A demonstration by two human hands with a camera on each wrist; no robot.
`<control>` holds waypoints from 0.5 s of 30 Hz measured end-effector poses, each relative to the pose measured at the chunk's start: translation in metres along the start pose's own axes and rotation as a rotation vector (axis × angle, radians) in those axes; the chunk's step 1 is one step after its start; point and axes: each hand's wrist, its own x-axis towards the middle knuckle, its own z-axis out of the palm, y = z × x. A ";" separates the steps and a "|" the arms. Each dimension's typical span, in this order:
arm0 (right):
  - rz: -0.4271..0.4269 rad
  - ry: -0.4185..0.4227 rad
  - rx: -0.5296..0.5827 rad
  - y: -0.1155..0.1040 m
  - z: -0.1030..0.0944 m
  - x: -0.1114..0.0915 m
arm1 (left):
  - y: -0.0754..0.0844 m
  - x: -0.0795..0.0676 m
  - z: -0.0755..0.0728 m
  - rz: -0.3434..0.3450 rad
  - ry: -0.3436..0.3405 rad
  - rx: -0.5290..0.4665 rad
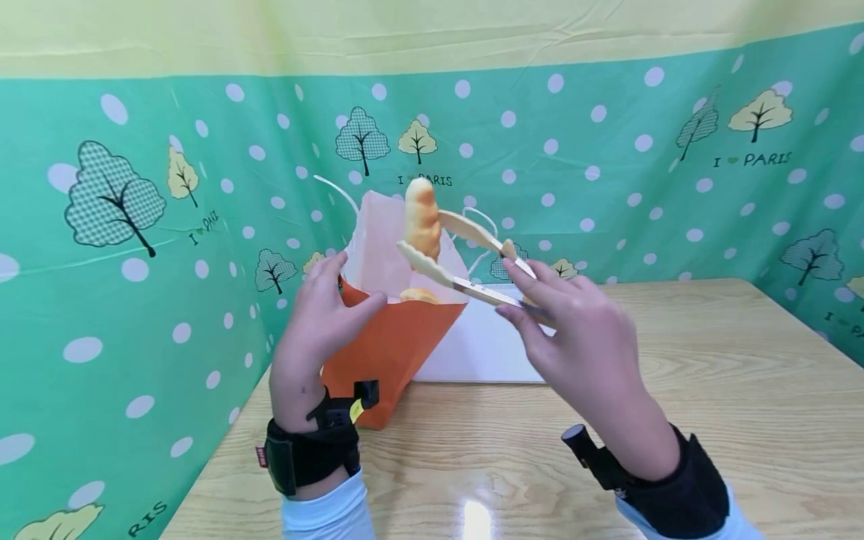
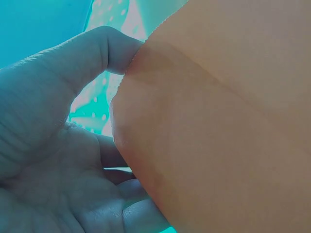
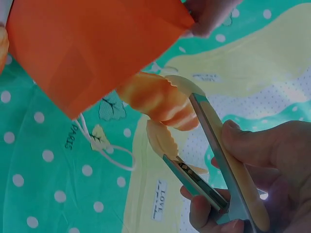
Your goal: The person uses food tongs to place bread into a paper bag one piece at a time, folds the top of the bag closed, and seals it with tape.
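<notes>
An orange paper bag (image 1: 398, 345) with a pale inside stands tilted on the table, its mouth open. My left hand (image 1: 320, 319) holds the bag's left rim; in the left wrist view the thumb (image 2: 121, 51) passes behind the paper edge. My right hand (image 1: 583, 337) grips wooden-tipped tongs (image 1: 472, 227) with metal along their arms. Between the tongs' tips is a ridged, golden-brown bread roll (image 1: 421, 217), held upright over the bag's mouth. Another bread piece (image 1: 418, 295) shows inside, mostly hidden by the front wall. In the right wrist view the roll (image 3: 158, 99) appears beside the bag (image 3: 92, 53).
Behind the bag lies a white board or tray (image 1: 499, 352), partly covered by the bag and right hand. White string handles (image 1: 337, 191) rise from the bag. A green, dotted curtain (image 1: 607, 217) hangs behind and left of the wooden table (image 1: 729, 420).
</notes>
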 end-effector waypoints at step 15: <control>-0.001 -0.097 -0.002 -0.001 0.017 -0.003 | -0.001 0.001 0.000 -0.003 -0.001 -0.017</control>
